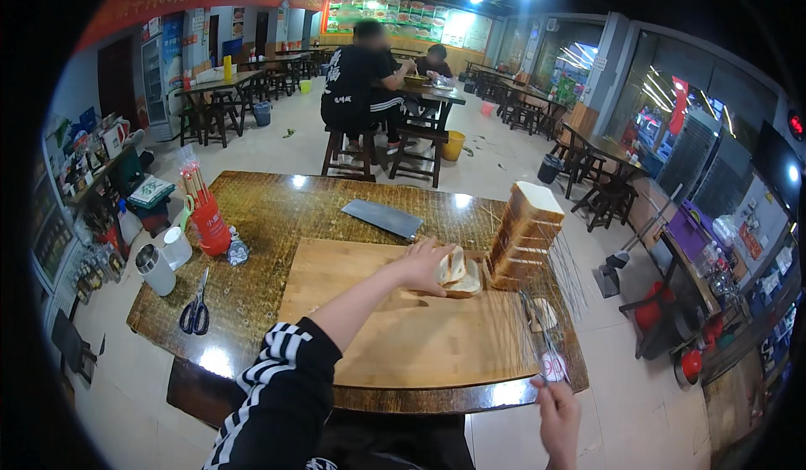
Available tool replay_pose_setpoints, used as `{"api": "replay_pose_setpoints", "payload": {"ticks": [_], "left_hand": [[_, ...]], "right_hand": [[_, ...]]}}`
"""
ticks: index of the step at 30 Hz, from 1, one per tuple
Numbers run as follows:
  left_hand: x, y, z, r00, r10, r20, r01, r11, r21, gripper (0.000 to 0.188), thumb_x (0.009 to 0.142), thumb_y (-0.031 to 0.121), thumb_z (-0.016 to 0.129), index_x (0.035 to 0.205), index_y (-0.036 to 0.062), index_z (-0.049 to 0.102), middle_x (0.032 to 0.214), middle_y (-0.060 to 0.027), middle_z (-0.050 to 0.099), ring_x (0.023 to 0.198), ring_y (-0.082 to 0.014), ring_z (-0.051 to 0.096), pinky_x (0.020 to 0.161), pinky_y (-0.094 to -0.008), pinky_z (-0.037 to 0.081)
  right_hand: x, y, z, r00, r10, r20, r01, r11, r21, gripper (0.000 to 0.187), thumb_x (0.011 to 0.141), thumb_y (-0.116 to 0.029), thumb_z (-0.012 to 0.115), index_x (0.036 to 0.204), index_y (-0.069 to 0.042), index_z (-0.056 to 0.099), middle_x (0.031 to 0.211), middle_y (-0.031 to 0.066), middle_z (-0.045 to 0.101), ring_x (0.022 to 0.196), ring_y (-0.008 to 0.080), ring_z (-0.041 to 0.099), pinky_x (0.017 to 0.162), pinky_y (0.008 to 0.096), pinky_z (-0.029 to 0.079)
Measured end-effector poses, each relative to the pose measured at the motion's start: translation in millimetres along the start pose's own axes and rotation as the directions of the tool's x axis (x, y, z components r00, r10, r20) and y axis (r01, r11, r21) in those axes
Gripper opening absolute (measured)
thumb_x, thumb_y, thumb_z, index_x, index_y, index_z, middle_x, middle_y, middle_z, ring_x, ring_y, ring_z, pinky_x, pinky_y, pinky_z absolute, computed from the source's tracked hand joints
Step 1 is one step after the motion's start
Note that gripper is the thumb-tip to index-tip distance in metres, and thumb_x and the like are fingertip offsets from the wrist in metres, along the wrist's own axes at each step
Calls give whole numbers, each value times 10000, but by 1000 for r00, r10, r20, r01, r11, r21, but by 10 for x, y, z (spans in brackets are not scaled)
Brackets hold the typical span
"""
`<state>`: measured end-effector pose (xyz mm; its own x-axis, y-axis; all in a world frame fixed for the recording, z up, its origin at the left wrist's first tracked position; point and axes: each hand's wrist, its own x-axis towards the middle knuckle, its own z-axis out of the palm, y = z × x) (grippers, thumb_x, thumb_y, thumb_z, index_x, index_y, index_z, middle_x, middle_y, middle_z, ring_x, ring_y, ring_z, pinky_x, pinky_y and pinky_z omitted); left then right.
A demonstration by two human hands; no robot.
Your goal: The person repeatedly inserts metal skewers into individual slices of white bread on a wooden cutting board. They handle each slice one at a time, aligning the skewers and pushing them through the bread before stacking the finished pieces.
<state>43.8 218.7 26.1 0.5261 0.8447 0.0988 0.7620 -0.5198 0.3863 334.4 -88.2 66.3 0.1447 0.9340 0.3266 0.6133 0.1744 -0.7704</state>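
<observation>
My left hand [426, 267] reaches across the wooden cutting board [361, 336], its thumb and fingers around a few cut pieces of white bread [457, 275] with brown crust. My right hand [558, 411] is low at the board's near right corner, fingers pinched together; something thin and greyish shows at their tips, too small to name. Many thin skewers [522, 336] lie along the board's right side, with more fanned out beyond it. Behind them rises a tall stack of sliced bread [527, 235]. A cleaver [382, 218] with a wide grey blade rests past the board's far edge.
On the table's left are scissors [196, 306], a metal-rimmed cup [155, 270], a white cup [176, 247] and a red container of sticks [210, 226]. Another bread piece [543, 315] lies at the right edge. People sit at a far table [445, 94]; stools [348, 155] stand nearby.
</observation>
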Motion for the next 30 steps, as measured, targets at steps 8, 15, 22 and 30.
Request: {"api": "replay_pose_setpoints", "payload": {"ticks": [8,15,22,30], "left_hand": [[-169,18,-91,997,-40,-64,39,999,-22,1120,655,493,847,1553,195,246,1421,-255,321,1315,-419,325,1141,-501,261],[-1113,496,-94,883,-183,-432,-21,904,-426,996,677,322,868,1494,136,329,1288,-176,324,1179,-328,416,1076,-407,386],[-2230,335,470,839,-353,-415,56,814,-578,914,678,269,873,1425,70,385,1350,-179,335,1270,-335,412,1085,-402,402],[-2571,237,332,885,-297,-359,179,928,-326,684,789,247,790,1370,56,483,1382,-207,432,1293,-383,433,1095,-427,364]], "right_hand": [[-740,425,167,934,252,252,-315,914,254,266,1007,-168,506,1132,-17,685,754,-12,590,681,90,502,617,250,422],[-1039,430,545,799,421,430,-599,623,503,199,1016,-165,507,1082,-39,647,753,-21,563,630,59,458,562,218,389],[-1120,245,737,724,341,599,-670,556,492,120,997,-129,529,1012,-63,628,711,-50,489,589,56,414,525,207,331],[-1209,364,855,703,391,594,-706,485,517,145,1011,-108,548,1095,-4,603,751,-18,534,576,28,428,507,188,337]]}}
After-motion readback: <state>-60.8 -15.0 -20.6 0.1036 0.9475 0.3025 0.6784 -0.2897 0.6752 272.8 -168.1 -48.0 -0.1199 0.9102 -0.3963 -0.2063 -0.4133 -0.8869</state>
